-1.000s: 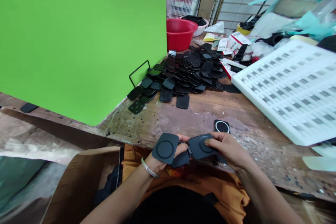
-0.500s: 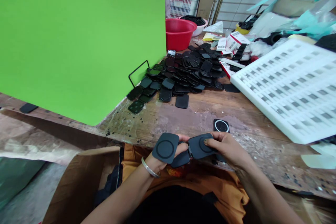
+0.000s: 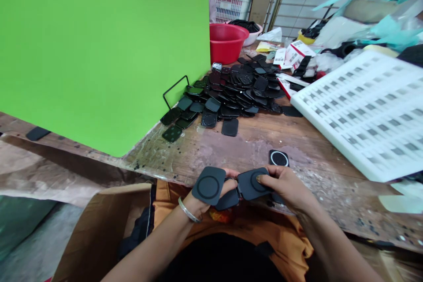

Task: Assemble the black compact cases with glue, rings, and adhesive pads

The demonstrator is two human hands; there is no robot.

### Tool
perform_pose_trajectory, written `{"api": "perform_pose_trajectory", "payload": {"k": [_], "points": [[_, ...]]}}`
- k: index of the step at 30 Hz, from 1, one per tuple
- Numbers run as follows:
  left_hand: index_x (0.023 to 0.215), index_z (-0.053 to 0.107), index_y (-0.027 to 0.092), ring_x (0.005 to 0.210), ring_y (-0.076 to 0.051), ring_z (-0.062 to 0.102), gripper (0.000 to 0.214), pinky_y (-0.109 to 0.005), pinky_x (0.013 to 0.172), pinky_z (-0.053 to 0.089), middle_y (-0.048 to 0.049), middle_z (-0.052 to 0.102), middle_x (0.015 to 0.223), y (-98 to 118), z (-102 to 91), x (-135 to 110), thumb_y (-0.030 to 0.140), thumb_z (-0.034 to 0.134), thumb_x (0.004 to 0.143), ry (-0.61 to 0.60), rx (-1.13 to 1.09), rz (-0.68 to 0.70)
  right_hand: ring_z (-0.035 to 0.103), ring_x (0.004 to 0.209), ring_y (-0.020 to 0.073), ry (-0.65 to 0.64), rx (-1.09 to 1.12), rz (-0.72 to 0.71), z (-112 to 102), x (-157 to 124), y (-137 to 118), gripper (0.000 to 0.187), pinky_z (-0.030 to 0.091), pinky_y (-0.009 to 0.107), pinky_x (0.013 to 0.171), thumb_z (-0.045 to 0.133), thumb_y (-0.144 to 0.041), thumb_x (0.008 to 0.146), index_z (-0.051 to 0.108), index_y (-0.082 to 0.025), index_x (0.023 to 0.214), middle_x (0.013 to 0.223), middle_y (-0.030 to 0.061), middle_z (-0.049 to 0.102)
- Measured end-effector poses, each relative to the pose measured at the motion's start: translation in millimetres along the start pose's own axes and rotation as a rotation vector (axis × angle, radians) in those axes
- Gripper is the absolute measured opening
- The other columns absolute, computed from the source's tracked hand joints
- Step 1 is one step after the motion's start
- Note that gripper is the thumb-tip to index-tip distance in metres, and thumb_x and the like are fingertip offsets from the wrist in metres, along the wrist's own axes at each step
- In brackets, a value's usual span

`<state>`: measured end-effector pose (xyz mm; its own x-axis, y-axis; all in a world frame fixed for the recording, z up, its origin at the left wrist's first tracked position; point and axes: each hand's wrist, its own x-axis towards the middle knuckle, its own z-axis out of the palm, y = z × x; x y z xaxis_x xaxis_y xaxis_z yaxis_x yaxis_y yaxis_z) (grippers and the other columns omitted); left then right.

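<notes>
Both my hands hold a dark grey hinged device made of square pads with a circle on each, at the near edge of the wooden table (image 3: 317,154). My left hand (image 3: 214,196) is under the left pad (image 3: 209,185), fingers curled round it. My right hand (image 3: 287,187) grips the right pad (image 3: 251,183), thumb pressed on its circle. A third pad (image 3: 227,200) hangs folded beneath the two. A small black piece with a white-ringed mesh face (image 3: 279,158) lies on the table just beyond my right hand.
A heap of black pads (image 3: 231,92) covers the table's middle. A white slotted tray (image 3: 366,110) lies at the right. A red basin (image 3: 227,42) stands at the back. A green panel (image 3: 99,53) fills the left. An open cardboard box (image 3: 99,233) sits by my left arm.
</notes>
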<state>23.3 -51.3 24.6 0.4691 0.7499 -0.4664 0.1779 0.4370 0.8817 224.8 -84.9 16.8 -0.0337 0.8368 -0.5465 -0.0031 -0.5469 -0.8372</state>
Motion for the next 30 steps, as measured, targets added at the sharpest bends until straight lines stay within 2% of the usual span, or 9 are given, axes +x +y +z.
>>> {"api": "perform_pose_trajectory", "payload": {"k": [4, 9, 14, 19, 23, 27, 30], "points": [[0.090, 0.071, 0.020, 0.080, -0.020, 0.068, 0.023, -0.030, 0.076, 0.053, -0.0033, 0.074, 0.087, -4, 1.2, 2, 0.033, 0.066, 0.071, 0.042, -0.009, -0.026, 0.053, 0.057, 0.0105, 0.003, 0.004, 0.001, 2, -1, -2, 0.018, 0.042, 0.022, 0.056, 0.067, -0.030, 0.064, 0.064, -0.014, 0.070, 0.064, 0.0008, 0.063], [0.087, 0.070, 0.019, 0.079, -0.019, 0.067, 0.021, -0.030, 0.077, 0.052, -0.0026, 0.073, 0.085, -8, 3.6, 6, 0.029, 0.066, 0.070, 0.088, -0.038, -0.031, 0.055, 0.061, 0.0120, 0.025, -0.042, -0.040, 4, -3, -4, 0.020, 0.044, 0.024, 0.060, 0.067, -0.031, 0.065, 0.065, -0.014, 0.075, 0.070, 0.0021, 0.065], [0.088, 0.070, 0.017, 0.080, -0.020, 0.066, 0.022, -0.029, 0.075, 0.052, -0.0041, 0.073, 0.088, -10, 5.5, 8, 0.028, 0.065, 0.069, 0.155, -0.014, 0.015, 0.056, 0.070, 0.0146, 0.118, -0.220, -0.201, 8, -5, -4, 0.017, 0.044, 0.026, 0.066, 0.062, -0.031, 0.070, 0.067, -0.016, 0.076, 0.078, 0.0031, 0.064], [0.090, 0.072, 0.019, 0.085, -0.021, 0.066, 0.022, -0.029, 0.076, 0.052, -0.0031, 0.073, 0.090, -14, 4.9, 9, 0.031, 0.064, 0.073, 0.190, 0.042, 0.094, 0.056, 0.093, 0.0205, 0.322, -0.451, -0.433, 15, -10, -2, 0.017, 0.043, 0.031, 0.080, 0.060, -0.032, 0.076, 0.064, -0.018, 0.069, 0.104, 0.0073, 0.058], [0.092, 0.072, 0.018, 0.085, -0.021, 0.066, 0.024, -0.028, 0.076, 0.053, -0.0030, 0.074, 0.090, -10, 4.0, 7, 0.032, 0.061, 0.076, 0.230, 0.032, 0.124, 0.053, 0.090, 0.0221, 0.462, -0.618, -0.593, 21, -12, 7, 0.019, 0.043, 0.035, 0.078, 0.053, -0.032, 0.085, 0.066, -0.018, 0.086, 0.096, 0.0091, 0.054], [0.093, 0.072, 0.016, 0.085, -0.021, 0.067, 0.025, -0.029, 0.077, 0.053, -0.0035, 0.074, 0.091, -5, 3.1, 6, 0.031, 0.062, 0.076, 0.300, 0.069, 0.161, 0.052, 0.083, 0.0207, 0.511, -0.646, -0.710, 26, -12, 16, 0.027, 0.043, 0.035, 0.075, 0.042, -0.027, 0.092, 0.064, -0.018, 0.104, 0.087, 0.0079, 0.054], [0.092, 0.073, 0.017, 0.083, -0.021, 0.067, 0.024, -0.030, 0.077, 0.054, -0.0029, 0.074, 0.089, -3, 3.2, 5, 0.031, 0.061, 0.076, 0.312, 0.092, 0.174, 0.054, 0.081, 0.0196, 0.601, -0.594, -0.688, 27, -10, 17, 0.036, 0.044, 0.034, 0.076, 0.045, -0.027, 0.091, 0.052, -0.019, 0.125, 0.086, 0.0059, 0.056]]}}
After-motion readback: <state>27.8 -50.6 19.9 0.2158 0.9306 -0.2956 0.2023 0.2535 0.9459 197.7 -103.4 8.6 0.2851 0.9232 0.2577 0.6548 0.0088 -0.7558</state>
